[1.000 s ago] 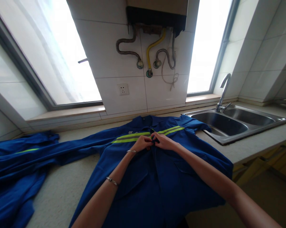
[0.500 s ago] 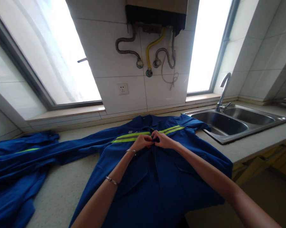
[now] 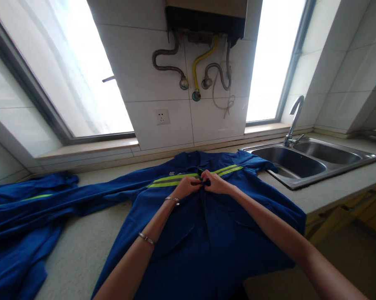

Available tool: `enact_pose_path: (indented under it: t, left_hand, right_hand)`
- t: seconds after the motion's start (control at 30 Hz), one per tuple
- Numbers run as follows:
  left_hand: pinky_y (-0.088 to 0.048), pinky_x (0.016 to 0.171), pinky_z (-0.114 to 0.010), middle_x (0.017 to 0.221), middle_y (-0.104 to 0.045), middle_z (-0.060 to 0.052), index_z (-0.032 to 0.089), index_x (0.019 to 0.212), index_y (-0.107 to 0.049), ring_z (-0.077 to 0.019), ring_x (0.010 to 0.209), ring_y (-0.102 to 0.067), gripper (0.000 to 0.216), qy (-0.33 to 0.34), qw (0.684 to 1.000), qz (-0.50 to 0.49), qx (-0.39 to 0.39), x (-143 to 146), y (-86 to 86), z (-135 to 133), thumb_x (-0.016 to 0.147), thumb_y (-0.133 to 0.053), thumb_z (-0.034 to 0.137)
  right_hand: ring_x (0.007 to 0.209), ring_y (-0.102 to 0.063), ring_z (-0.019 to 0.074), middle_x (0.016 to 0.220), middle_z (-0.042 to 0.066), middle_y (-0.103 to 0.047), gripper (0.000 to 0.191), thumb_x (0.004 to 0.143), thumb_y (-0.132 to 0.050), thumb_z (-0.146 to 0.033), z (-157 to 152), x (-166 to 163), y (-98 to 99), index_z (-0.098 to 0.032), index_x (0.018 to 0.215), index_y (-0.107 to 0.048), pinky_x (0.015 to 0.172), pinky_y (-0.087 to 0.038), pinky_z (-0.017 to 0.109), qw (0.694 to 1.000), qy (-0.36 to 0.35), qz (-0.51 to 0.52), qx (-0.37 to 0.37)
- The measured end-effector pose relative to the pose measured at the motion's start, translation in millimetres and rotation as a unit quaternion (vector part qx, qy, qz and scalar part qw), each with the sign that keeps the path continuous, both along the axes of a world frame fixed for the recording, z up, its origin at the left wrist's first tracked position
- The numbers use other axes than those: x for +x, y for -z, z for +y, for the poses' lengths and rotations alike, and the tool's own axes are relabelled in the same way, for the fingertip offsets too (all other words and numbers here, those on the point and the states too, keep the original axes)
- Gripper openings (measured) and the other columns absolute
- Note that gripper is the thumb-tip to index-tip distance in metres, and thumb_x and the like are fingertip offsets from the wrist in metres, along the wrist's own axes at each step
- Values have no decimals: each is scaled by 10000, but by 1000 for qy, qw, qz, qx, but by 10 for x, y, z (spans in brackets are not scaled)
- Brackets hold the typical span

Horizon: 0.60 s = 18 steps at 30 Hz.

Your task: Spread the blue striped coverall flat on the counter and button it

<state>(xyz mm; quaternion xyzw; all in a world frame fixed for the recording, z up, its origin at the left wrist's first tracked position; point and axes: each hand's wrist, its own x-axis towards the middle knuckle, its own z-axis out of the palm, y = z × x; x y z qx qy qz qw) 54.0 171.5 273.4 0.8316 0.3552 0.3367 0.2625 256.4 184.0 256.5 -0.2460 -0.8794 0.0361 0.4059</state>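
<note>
A blue work jacket (image 3: 188, 241) with yellow-green and grey stripes across its chest lies spread on the counter, collar toward the wall. At the middle of the chest, on the front opening, both hands meet. My left hand (image 3: 187, 187) is closed, its fingertips pinching the front edge of the cloth. My right hand (image 3: 217, 183) is closed on a small fold of the same front edge, just beside the left fingers. Any button or fastener between the fingertips is too small to make out.
More blue striped clothing (image 3: 16, 233) lies at the left, under the jacket's outstretched sleeve. A double steel sink (image 3: 296, 183) with a tap (image 3: 296, 116) is set into the counter (image 3: 84, 237) at the right. A water heater (image 3: 205, 18) with hoses hangs on the tiled wall.
Both hands stay at the same spot on the jacket front. The right hand and its fold of cloth have shifted very slightly to the right, and the fingers have changed position a little.
</note>
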Motion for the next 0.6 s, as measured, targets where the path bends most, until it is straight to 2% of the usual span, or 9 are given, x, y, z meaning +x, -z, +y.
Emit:
enact_pose_path:
  t: [0.17,0.27,0.4,0.6]
  left_hand:
    - [-467,579,-235,746,-680,-52,113,918,-720,-157,624,-615,285,-3,1000,6,8,50,-20,-31,749,-619,319]
    - [-441,556,-230,720,-677,-48,110,881,-725,-147,581,-589,259,-23,999,26,17,104,-30,-55,734,-627,299]
    - [-395,557,-230,653,-661,-49,100,790,-732,-147,574,-564,205,-83,993,50,65,193,-46,-112,748,-596,247]
    - [-348,598,-243,657,-667,-51,119,708,-720,-152,631,-564,169,-192,964,57,173,300,12,-174,756,-579,200]
  right_hand:
    - [737,-535,133,852,-10,-574,428,640,-605,-116,3,4,-1,-181,1039,-464,678,-383,226,1000,8,-6,-13]
    - [724,-525,131,838,-11,-575,436,633,-623,-128,8,0,13,-178,1038,-469,663,-373,225,1000,7,-11,-23]
    - [718,-527,128,826,-16,-587,443,635,-611,-115,27,0,29,-179,1047,-463,662,-373,222,999,-9,7,-35]
    - [668,-517,113,789,-34,-592,455,605,-604,-76,73,2,55,-183,1023,-461,632,-362,209,998,-16,28,-46]
